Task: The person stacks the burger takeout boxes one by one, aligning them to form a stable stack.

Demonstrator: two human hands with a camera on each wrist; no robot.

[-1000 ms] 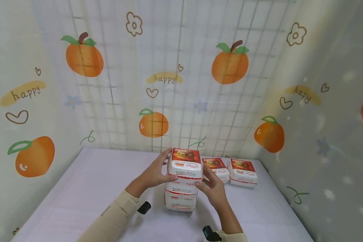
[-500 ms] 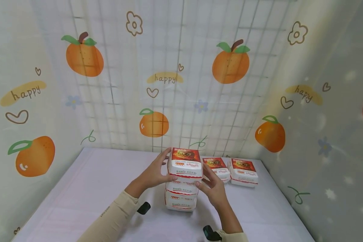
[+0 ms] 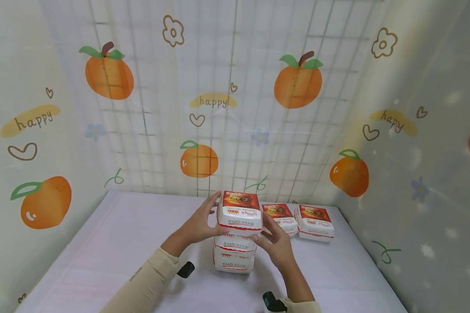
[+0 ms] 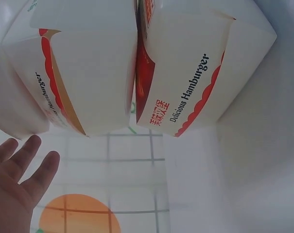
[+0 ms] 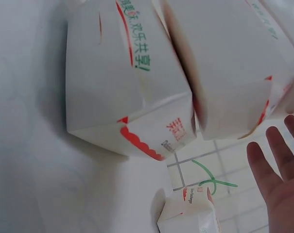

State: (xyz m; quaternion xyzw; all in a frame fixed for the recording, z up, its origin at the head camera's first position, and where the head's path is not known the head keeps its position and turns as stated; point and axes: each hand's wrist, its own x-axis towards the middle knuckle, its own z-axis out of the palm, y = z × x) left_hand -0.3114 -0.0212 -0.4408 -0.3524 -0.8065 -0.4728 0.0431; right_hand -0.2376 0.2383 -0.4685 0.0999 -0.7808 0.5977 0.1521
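Three white paper hamburger boxes are stacked near the table's middle. The top hamburger box (image 3: 240, 213), with a red burger picture on its lid, rests on the middle box (image 3: 236, 243) or just touches it. Beneath is the bottom box (image 3: 233, 263), which stands on the table. My left hand (image 3: 197, 225) grips the top box at its left side, thumb along the front lower edge. On the other side my right hand (image 3: 277, 247) holds it, thumb near the front right corner. In both wrist views the fingertips reach the top box's edge, while the lower boxes fill the foreground.
Two more hamburger boxes stand side by side behind and right of the stack, a nearer one (image 3: 280, 218) and an outer one (image 3: 314, 223). A white cloth covers the table (image 3: 133, 234). A curtain printed with oranges (image 3: 199, 161) encloses the back and sides.
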